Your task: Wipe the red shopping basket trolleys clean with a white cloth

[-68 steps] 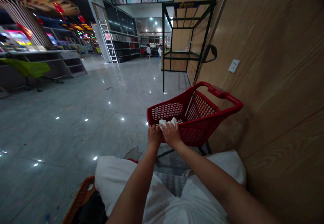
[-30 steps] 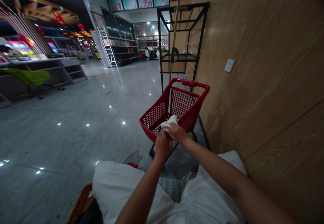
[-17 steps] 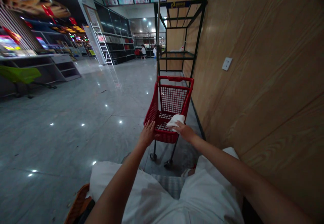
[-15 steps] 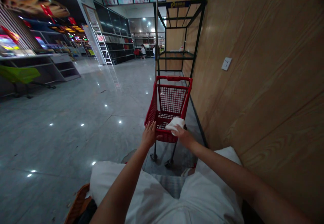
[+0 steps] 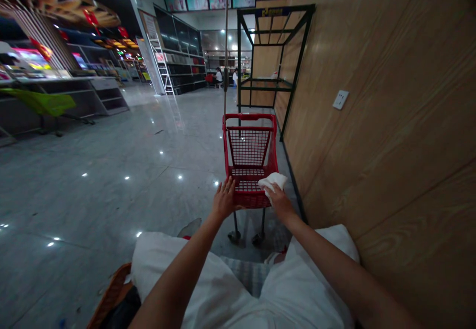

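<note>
Holding a bunched white cloth [image 5: 273, 179] between its fingers and thumb, the right hand [image 5: 279, 201] in the head view is closed on it at the near right corner of a red shopping cart [image 5: 248, 145]. The cloth spreads beyond the fingertips and lies over the cart's rim there. The left hand [image 5: 224, 199] is open, its fingers outstretched and laid against the near left corner of the same cart, well apart from the right hand.

The cart stands upright between and beyond the two hands, its narrow end toward them. Its red handle [image 5: 249, 116] is at the end farthest from the hands, and two front wheels [image 5: 234, 237] show below and between them. From the handle's left end, ahead of the left hand, a thin pole [image 5: 225, 71] rises.

Farther ahead of the right hand is a dark metal frame [image 5: 265, 83]; to that hand's right is a wood-grain wall [image 5: 394, 121] with a white socket [image 5: 340, 99]. Far to the left of the left hand is a green cart [image 5: 44, 102]. Nearer the wearer than the left hand, and to its left, an orange basket [image 5: 111, 289] sits beside the white trousers [image 5: 167, 254].
</note>
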`<state>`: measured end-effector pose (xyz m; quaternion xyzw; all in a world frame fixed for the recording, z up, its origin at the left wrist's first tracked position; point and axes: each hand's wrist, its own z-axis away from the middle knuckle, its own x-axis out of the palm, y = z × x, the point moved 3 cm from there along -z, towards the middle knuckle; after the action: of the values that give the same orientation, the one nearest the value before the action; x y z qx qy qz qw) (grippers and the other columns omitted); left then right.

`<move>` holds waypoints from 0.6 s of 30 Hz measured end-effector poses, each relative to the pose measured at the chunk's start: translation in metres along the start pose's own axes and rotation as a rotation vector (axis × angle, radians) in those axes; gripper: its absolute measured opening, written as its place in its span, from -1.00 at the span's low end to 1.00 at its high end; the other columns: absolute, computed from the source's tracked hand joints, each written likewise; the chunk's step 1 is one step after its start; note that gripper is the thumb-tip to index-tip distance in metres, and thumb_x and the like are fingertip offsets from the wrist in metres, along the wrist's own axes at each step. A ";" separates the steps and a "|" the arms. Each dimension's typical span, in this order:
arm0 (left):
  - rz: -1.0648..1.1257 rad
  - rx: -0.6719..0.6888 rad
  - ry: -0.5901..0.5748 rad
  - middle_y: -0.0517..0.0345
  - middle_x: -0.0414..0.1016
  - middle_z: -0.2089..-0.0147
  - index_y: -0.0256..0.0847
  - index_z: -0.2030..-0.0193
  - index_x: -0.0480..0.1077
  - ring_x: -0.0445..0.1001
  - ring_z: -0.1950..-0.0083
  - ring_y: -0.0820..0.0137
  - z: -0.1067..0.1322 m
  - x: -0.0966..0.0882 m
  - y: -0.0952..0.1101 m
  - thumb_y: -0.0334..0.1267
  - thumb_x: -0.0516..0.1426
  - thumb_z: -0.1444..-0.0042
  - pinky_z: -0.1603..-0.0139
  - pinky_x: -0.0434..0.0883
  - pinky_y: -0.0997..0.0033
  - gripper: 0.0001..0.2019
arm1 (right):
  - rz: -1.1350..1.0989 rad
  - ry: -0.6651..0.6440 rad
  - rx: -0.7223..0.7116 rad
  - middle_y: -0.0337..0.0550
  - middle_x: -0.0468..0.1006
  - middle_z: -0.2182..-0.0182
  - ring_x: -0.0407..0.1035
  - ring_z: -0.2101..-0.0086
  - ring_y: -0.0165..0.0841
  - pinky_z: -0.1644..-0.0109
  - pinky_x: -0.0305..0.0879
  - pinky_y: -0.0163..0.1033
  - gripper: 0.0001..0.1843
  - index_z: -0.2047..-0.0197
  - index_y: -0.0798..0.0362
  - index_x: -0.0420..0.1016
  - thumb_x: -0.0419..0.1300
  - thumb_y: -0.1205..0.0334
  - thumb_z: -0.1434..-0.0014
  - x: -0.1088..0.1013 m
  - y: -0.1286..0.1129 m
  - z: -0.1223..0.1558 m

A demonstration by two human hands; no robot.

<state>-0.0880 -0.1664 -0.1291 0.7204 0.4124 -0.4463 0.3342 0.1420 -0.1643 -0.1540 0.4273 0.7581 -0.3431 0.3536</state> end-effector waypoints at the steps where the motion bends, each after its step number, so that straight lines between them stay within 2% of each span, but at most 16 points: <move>1: 0.012 -0.021 0.013 -0.27 -0.12 -0.40 -0.33 -0.34 -0.09 -0.14 -0.41 0.07 0.000 0.002 0.001 0.09 0.30 0.24 -0.35 -0.01 0.02 0.08 | -0.001 -0.002 0.022 -0.07 0.30 -0.17 0.12 -0.20 -0.24 -0.19 0.22 -0.05 -0.48 -0.14 -0.02 0.35 -0.09 0.50 -0.17 0.002 -0.003 -0.001; 4: 0.069 -0.054 0.054 -0.35 -0.19 -0.40 -0.38 -0.34 -0.15 -0.21 -0.41 0.01 0.000 0.013 0.010 0.05 0.33 0.28 -0.32 0.05 -0.04 0.13 | -0.023 -0.040 0.011 -0.02 0.29 -0.18 0.10 -0.21 -0.20 -0.19 0.20 -0.01 -0.48 -0.15 0.02 0.35 -0.08 0.50 -0.18 0.016 -0.032 -0.007; 7: 0.115 -0.057 0.084 -0.35 -0.18 -0.40 -0.32 -0.34 -0.16 -0.25 -0.41 -0.03 0.003 0.021 0.017 -0.05 0.35 0.27 -0.29 0.07 -0.13 0.10 | -0.059 -0.058 -0.024 -0.02 0.30 -0.18 0.12 -0.20 -0.20 -0.21 0.16 0.03 -0.47 -0.19 0.00 0.31 -0.05 0.49 -0.18 0.029 -0.069 -0.014; 9: 0.144 -0.039 0.072 -0.33 -0.16 -0.40 -0.28 -0.34 -0.17 -0.24 -0.41 -0.03 0.005 0.022 0.016 -0.13 0.35 0.26 -0.28 0.08 -0.14 0.08 | -0.061 -0.073 -0.048 -0.03 0.30 -0.18 0.14 -0.19 -0.20 -0.21 0.15 0.02 -0.48 -0.19 -0.02 0.31 -0.04 0.48 -0.19 0.028 -0.078 -0.016; 11: 0.168 -0.017 0.049 -0.31 -0.14 -0.39 -0.26 -0.35 -0.19 -0.23 -0.41 -0.01 0.006 0.021 0.011 -0.19 0.35 0.25 -0.29 0.08 -0.13 0.08 | -0.034 -0.096 -0.083 -0.07 0.32 -0.17 0.19 -0.17 -0.22 -0.19 0.19 -0.03 -0.49 -0.17 -0.08 0.33 -0.01 0.47 -0.20 0.019 -0.067 -0.013; 13: 0.185 0.006 0.030 -0.28 -0.11 -0.39 -0.25 -0.35 -0.20 -0.23 -0.42 0.03 0.007 0.020 0.008 -0.25 0.35 0.25 -0.30 0.07 -0.10 0.08 | 0.001 -0.091 -0.085 -0.11 0.32 -0.17 0.24 -0.13 -0.24 -0.15 0.26 -0.10 -0.50 -0.15 -0.15 0.35 0.01 0.45 -0.20 0.005 -0.041 -0.008; 16: 0.205 -0.008 0.067 -0.24 -0.06 -0.38 -0.26 -0.35 -0.17 -0.26 -0.42 0.05 0.008 0.021 0.011 -0.28 0.33 0.24 -0.31 0.07 -0.08 0.04 | 0.016 -0.030 0.010 -0.13 0.31 -0.18 0.27 -0.11 -0.28 -0.08 0.34 -0.18 -0.51 -0.13 -0.13 0.37 0.00 0.46 -0.20 -0.013 -0.002 -0.002; 18: 0.216 -0.048 0.106 -0.23 -0.02 -0.37 -0.26 -0.34 -0.12 -0.26 -0.42 0.05 0.007 0.024 0.018 -0.28 0.32 0.22 -0.31 0.08 -0.09 0.00 | 0.000 -0.017 0.078 -0.12 0.31 -0.18 0.24 -0.13 -0.30 -0.09 0.33 -0.18 -0.52 -0.12 -0.08 0.39 -0.03 0.48 -0.20 -0.014 0.002 -0.002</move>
<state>-0.0681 -0.1736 -0.1519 0.7752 0.3600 -0.3588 0.3751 0.1488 -0.1672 -0.1421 0.4377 0.7411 -0.3762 0.3431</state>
